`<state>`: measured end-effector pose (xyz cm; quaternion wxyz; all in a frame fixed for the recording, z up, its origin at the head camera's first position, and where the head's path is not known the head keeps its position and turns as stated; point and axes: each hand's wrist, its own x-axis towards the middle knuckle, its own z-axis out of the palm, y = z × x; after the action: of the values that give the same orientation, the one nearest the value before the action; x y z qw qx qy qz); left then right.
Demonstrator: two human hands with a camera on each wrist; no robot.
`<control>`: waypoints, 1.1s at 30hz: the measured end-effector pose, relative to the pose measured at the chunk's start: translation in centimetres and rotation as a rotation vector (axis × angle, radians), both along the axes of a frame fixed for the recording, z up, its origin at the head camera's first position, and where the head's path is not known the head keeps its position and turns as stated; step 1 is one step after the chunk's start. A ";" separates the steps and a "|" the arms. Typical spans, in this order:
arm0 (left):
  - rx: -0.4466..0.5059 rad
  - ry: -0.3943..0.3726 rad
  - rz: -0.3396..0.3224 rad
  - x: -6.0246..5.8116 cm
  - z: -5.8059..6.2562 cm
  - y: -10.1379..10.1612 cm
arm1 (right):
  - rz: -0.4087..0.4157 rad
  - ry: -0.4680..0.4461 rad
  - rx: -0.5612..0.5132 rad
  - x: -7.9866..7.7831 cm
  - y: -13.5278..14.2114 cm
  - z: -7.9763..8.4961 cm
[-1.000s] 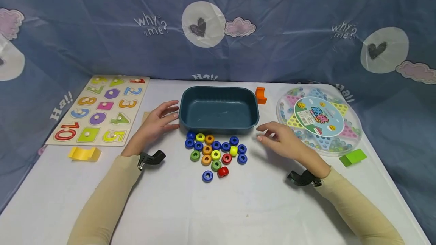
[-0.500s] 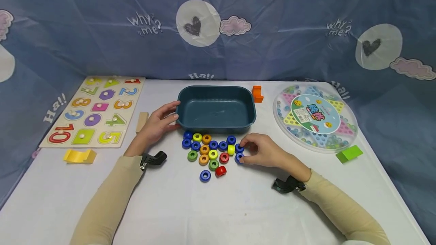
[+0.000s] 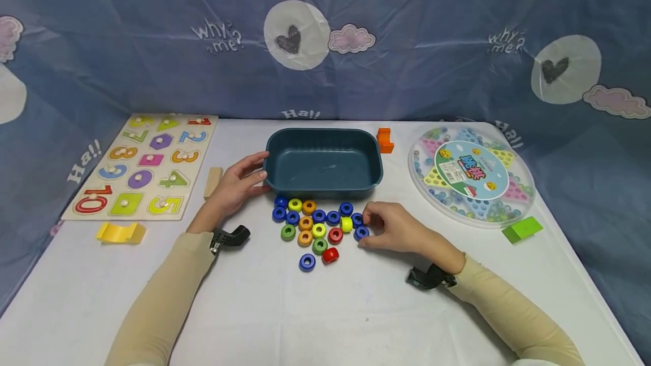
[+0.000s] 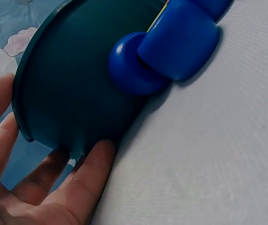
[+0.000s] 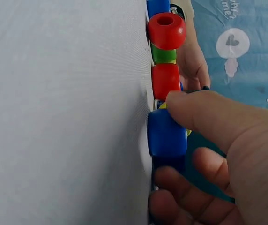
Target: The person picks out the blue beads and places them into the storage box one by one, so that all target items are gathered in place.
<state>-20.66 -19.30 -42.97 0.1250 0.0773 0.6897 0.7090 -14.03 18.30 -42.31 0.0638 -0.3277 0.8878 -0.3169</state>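
Note:
My left hand (image 3: 236, 185) rests relaxed fingers against the left end of a dark teal plastic box (image 3: 325, 191); in the left wrist view the fingertips (image 4: 103, 152) touch its outer wall. In front of the box lie several pony beads in blue, yellow, orange, green and red. At the right of this group, my right hand (image 3: 399, 229) has thumb and fingers curled about a blue bead (image 3: 361, 233). The right wrist view shows the thumb on the upper side of that bead (image 5: 167, 133), with fingers below. Just behind it is another blue bead (image 3: 357, 219).
A wooden number puzzle (image 3: 142, 165) lies left, with a yellow block (image 3: 121, 233) before it and a plain wooden block (image 3: 213, 181) beside it. A round marble-game case (image 3: 470, 177) lies right, near a green block (image 3: 522, 230). An orange block (image 3: 385, 140) stands by the box.
My right hand has come in from the right to the blue beads, and the front one has shifted slightly right. My left hand has closed the small gap to the box wall.

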 end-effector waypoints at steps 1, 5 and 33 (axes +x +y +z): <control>0.001 -0.001 0.001 0.0 0.0 0.0 | 0.007 0.002 -0.004 0.0 0.0 -0.1; -0.002 -0.001 0.003 -0.1 -0.1 0.0 | 0.037 0.000 -0.015 -0.1 0.1 0.0; 0.054 0.013 0.022 0.0 -0.5 0.0 | 0.077 -0.033 0.048 -11.4 -12.1 4.7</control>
<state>-20.71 -19.32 -43.47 0.1104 0.0777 0.6720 0.7281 -25.39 6.24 -37.58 0.0987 -0.3548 0.8806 -0.2981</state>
